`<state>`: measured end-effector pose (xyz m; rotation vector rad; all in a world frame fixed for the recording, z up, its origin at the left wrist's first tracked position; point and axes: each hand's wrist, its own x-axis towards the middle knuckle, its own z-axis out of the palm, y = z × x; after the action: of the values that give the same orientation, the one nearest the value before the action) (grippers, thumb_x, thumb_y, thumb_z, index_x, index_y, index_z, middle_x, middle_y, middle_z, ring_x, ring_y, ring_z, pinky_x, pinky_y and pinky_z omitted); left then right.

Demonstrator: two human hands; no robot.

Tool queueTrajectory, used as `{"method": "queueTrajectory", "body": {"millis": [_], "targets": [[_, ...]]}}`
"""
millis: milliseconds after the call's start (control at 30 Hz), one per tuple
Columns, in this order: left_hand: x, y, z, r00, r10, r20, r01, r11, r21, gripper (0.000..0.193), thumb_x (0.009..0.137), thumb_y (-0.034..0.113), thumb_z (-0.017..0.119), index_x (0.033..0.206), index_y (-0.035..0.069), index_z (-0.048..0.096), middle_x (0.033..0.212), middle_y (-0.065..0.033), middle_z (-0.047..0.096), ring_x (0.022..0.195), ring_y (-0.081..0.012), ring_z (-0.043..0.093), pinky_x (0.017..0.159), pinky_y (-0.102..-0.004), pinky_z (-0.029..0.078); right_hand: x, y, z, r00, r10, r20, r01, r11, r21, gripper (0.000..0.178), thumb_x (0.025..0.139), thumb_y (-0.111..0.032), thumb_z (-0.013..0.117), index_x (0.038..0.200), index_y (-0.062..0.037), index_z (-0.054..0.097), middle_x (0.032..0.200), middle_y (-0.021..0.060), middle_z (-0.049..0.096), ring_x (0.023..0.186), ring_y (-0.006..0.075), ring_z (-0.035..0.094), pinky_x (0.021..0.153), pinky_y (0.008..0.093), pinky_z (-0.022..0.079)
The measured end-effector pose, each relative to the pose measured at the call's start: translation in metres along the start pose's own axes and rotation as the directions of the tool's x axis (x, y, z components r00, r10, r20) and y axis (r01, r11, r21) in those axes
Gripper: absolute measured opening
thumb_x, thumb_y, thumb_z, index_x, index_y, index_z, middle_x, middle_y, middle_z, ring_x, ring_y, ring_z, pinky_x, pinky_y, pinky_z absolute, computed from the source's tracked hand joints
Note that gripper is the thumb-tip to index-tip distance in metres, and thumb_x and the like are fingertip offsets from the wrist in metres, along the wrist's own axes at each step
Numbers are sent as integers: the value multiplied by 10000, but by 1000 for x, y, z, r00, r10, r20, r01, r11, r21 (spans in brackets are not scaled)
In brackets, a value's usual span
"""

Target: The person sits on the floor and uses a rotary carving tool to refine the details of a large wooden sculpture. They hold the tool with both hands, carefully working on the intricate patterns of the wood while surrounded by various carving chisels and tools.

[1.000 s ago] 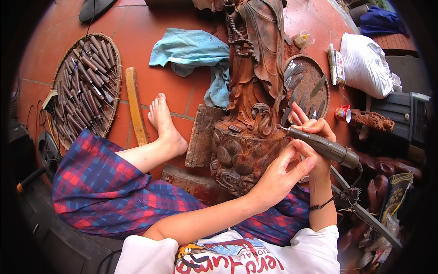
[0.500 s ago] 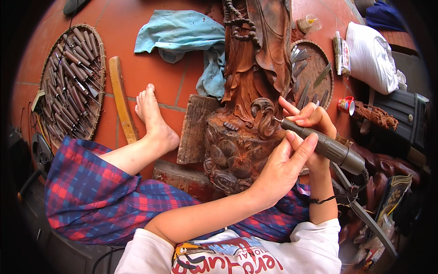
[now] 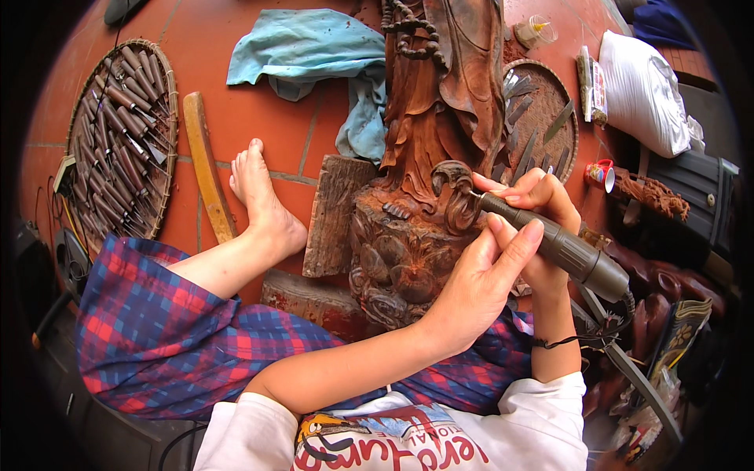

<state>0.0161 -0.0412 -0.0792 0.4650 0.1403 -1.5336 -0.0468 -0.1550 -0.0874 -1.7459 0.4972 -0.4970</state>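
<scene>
A dark green rotary carving tool (image 3: 577, 251) slants across my two hands, with its thin bit touching or very close to a curled scroll (image 3: 455, 206) on a brown carved wooden statue (image 3: 424, 141). My right hand (image 3: 550, 206) is closed around the tool's front part, its fingers reaching toward the statue. From the near side my left hand (image 3: 485, 275) presses thumb and fingers against the tool's body. Where its other fingers sit is partly hidden. Carved beads hang down the statue's upper part.
Left stands a round basket (image 3: 174, 169) full of wood-handled chisels, beside a curved wooden stick (image 3: 206, 169). Wooden blocks (image 3: 339, 216) lie against the statue's base. A light blue cloth (image 3: 306, 47) is behind. At right are a tray of blades (image 3: 567, 141), a red cup (image 3: 601, 174) and a white sack (image 3: 644, 94).
The statue and floor things sit slightly higher in the picture. The tool's bit remains by the scroll, a little further up; both hands keep nearly the same hold.
</scene>
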Motion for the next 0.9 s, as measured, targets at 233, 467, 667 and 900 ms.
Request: {"method": "queueTrajectory", "body": {"millis": [233,467,667,900], "targets": [[4,3,-1,1000,-5,18,5,1000,-7,508,1042,384,487,1424,81,344,1286,-36,486,1212,-104,474,1025,-301,407,1,0,3,997,38,-68,-35,999,40,234,787,49,751,850,18,528,837,73,540,819,137,611,977,509,539],[4,4,-1,999,-24,-26,24,1000,-7,479,1038,383,498,1395,89,375,1280,-31,483,1199,-103,476,1025,-304,405,2,1,3,996,58,-67,-55,997,54,247,768,37,781,864,5,556,860,82,581,888,168,653,984,487,536],[1,3,-1,995,-60,-79,56,997,-43,432,1034,373,514,1348,93,414,1267,-21,481,1210,-96,456,1039,-302,386,1,1,2,999,47,-14,-47,999,16,256,767,73,758,879,-3,541,867,90,567,900,189,645,1005,567,499],[4,2,-2,996,-45,-77,43,999,-31,362,1032,366,522,1258,89,463,1202,-2,488,1154,-69,464,1003,-268,399,2,1,4,996,58,-74,-53,996,71,247,759,53,782,854,6,559,867,98,618,896,187,665,978,488,540]]}}
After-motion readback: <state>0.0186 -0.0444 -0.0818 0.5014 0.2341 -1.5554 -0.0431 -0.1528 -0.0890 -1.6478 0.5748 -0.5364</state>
